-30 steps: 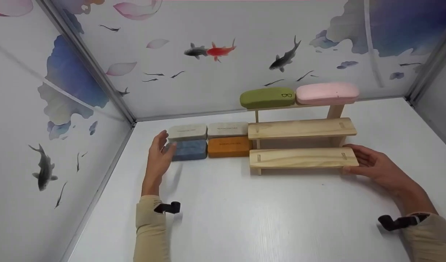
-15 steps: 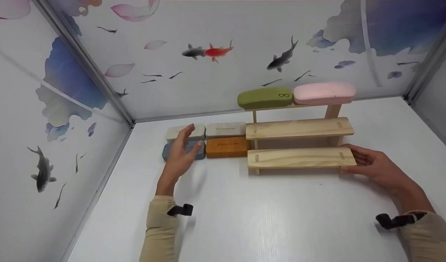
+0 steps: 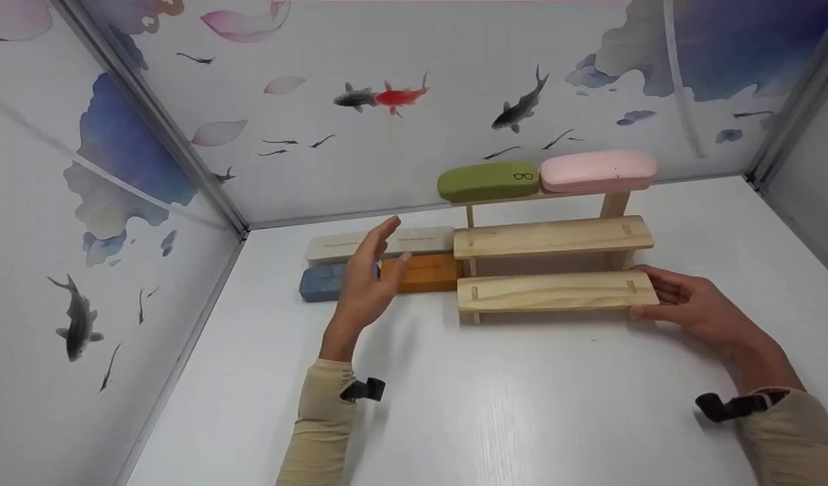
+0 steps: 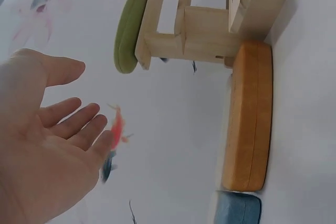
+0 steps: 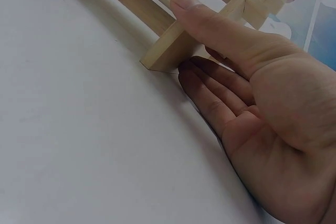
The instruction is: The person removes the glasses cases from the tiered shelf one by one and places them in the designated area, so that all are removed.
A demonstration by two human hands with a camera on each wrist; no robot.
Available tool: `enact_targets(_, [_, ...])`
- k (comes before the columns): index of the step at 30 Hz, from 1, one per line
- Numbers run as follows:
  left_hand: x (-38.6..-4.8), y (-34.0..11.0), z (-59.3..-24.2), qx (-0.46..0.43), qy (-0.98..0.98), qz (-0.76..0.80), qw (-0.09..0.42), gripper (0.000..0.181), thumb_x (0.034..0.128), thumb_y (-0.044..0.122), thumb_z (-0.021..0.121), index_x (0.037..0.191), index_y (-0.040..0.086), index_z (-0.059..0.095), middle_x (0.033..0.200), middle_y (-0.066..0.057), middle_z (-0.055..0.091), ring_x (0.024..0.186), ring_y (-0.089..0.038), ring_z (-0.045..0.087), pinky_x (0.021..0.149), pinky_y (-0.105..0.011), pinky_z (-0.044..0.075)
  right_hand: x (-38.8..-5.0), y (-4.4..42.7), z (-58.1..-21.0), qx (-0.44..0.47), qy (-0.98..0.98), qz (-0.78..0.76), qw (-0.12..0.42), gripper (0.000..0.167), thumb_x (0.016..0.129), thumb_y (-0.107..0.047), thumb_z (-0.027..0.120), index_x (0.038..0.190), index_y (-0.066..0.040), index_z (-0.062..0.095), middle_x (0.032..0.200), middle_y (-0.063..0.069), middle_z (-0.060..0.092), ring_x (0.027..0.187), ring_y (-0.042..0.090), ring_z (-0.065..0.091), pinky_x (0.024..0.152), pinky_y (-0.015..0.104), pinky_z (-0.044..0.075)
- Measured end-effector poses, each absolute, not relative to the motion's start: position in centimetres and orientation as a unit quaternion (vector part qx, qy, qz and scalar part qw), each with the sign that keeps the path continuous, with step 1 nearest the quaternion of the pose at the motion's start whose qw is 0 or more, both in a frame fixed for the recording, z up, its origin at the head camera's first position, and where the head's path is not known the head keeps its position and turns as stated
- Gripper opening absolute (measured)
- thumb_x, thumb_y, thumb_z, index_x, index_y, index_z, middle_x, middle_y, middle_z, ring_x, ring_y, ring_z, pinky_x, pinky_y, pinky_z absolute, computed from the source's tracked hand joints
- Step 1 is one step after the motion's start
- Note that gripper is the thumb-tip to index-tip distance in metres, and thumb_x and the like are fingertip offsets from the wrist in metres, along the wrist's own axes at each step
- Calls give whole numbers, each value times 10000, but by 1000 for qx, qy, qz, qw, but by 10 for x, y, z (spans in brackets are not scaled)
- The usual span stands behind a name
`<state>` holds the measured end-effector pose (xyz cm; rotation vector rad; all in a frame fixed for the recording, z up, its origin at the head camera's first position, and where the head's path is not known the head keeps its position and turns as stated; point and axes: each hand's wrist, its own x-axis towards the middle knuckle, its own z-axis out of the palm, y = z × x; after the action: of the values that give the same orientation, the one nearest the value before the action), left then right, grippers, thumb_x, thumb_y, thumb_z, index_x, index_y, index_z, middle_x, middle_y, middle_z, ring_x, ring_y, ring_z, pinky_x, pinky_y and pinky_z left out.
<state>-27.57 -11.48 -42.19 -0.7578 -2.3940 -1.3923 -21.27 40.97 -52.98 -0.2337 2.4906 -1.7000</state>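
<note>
My left hand [image 3: 368,291] hovers with fingers extended over the row of glasses cases, overlapping the blue case [image 3: 321,282] and the orange case [image 3: 432,273] in the head view. Nothing is in its grasp in the left wrist view. My right hand [image 3: 710,312] holds the right end of a three-tier wooden shelf rack [image 3: 555,293] at the lowest tier. In the right wrist view its thumb [image 5: 207,22] lies on the tier's edge and the fingers are at the side support. A green case [image 3: 488,182] and a pink case [image 3: 599,171] sit on the top tier.
Behind the blue and orange cases lie two off-white cases [image 3: 424,239], partly hidden by my left hand. They adjoin the rack's left side. All stand on a white table [image 3: 508,398], bounded by printed panels [image 3: 299,182] at the back and sides.
My left hand has moved right, from the left end of the cases to over the blue and orange ones. My right hand keeps its place on the rack. The head view has shifted slightly.
</note>
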Motion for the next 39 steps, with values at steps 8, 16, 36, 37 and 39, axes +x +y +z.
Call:
enact_targets(8, [-297,-85,-416,-270,-824,-488,105,619,1092,205,670,1639,50,425,1672,-115,493,1576,-260,455,1300,-410,406,-214,410,-531,-69,829,-551,62,857,995,-224,818,1694,-65,349,1591,-26,530,1249,-166,587,948,145,591])
enact_targets(16, [-322,-59,-407,-244,-825,-506,54,770,1094,286,668,1710,64,261,1742,-120,375,1598,-281,422,1312,-396,386,-214,410,-529,-61,832,-546,77,898,1000,-261,814,1707,-50,302,1680,235,429,1232,-187,572,955,136,583])
enact_targets(36, [-345,-17,-408,-211,-797,-563,50,833,1095,320,661,1730,77,180,1753,-147,319,1624,-293,371,1307,-371,392,-212,407,-527,-65,818,-567,72,857,1012,-203,796,1690,-8,310,1570,-51,503,1256,-177,563,977,137,574])
enact_targets(37, [-346,-16,-408,-208,-798,-564,52,828,1097,316,658,1730,76,181,1748,-148,323,1617,-294,381,1304,-368,396,-212,407,-527,-65,818,-567,71,858,1011,-203,797,1690,-8,309,1568,-57,504,1256,-178,563,977,135,573])
enact_targets(39, [-346,-15,-409,-201,-798,-565,57,806,1102,308,650,1727,77,195,1738,-152,329,1596,-299,407,1295,-366,409,-212,407,-528,-65,816,-570,71,852,1012,-199,795,1689,-13,313,1573,-54,504,1260,-173,565,980,136,573])
